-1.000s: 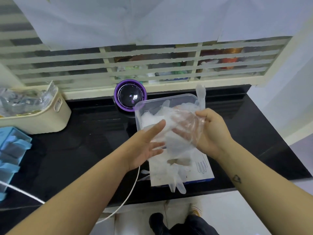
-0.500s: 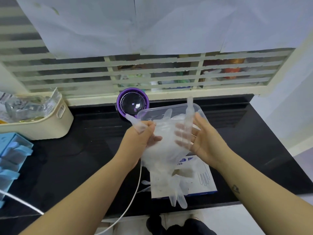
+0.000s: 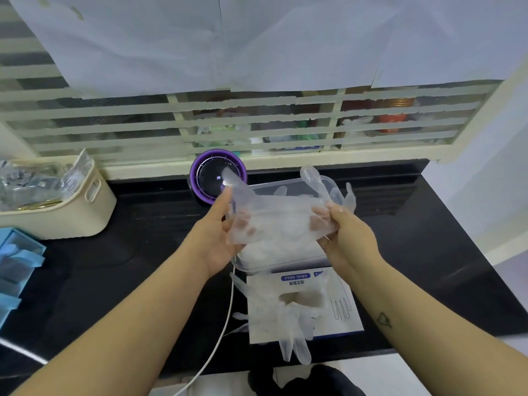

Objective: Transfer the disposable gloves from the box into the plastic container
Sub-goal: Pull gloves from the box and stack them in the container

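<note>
A clear disposable glove [image 3: 278,218] is stretched flat between both hands, just above the clear plastic container [image 3: 333,185]. My left hand [image 3: 220,227] pinches its left end and my right hand [image 3: 338,224] pinches its right end. More clear gloves lie inside the container. The white and blue glove box [image 3: 340,307] lies flat on the black counter, nearer to me than the container. Several gloves [image 3: 288,318] spill out of its opening and hang over the counter's front edge.
A purple round device [image 3: 208,172] stands behind the container, by the window grille. A cream basket [image 3: 71,212] with plastic packets sits at the left, with a blue organiser [image 3: 14,270] nearer. A white cable [image 3: 225,324] runs off the counter's front edge.
The hands have moved apart and lifted the glove from the box up over the container. It was bunched and hanging; now it is spread flat between them.
</note>
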`<state>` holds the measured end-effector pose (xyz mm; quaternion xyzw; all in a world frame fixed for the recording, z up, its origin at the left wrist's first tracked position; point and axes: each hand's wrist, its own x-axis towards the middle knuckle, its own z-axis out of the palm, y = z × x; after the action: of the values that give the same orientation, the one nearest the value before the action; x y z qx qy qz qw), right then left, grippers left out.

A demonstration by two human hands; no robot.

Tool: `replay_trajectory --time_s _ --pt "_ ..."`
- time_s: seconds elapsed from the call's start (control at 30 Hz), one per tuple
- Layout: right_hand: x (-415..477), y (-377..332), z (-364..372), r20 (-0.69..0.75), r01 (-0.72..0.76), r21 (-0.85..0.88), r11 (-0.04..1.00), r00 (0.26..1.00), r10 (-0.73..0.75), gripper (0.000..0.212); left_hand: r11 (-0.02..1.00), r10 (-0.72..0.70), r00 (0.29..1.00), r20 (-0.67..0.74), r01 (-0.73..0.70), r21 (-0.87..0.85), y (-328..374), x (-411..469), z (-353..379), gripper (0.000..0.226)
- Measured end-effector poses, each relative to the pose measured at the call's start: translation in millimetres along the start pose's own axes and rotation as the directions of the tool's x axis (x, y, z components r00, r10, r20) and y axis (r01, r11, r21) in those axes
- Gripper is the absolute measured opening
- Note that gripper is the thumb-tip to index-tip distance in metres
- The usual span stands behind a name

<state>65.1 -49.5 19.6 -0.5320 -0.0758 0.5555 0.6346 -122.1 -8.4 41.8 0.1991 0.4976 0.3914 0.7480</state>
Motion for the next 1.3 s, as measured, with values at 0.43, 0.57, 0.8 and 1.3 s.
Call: replay_trajectory --time_s 0.43,0.57,0.8,1.3 --pt "-11 7 1 0.105 -0.107 0.136 0.985 0.99 0.093 0.016 0.995 0.092 0.991 -0.098 -0.094 -0.018 -24 3 23 0.009" --pt "2 -20 -11 0.121 -0.011 -0.018 1.0 0.993 0.013 0.009 0.77 0.249 0.962 0.109 -0.265 0.581 20 4 10 0.006" --pt "-6 -69 27 0.746 0.751 -0.658 0.052 0.66 -0.091 0.096 -0.116 0.185 0.899 0.397 -0.381 0.917 56 -1 39 0.015" --pt "28 -89 42 0.836 0.668 -0.542 -0.51 0.362 -0.413 0.007 -0.401 0.592 0.524 0.613 -0.469 0.787 63 6 54 0.018"
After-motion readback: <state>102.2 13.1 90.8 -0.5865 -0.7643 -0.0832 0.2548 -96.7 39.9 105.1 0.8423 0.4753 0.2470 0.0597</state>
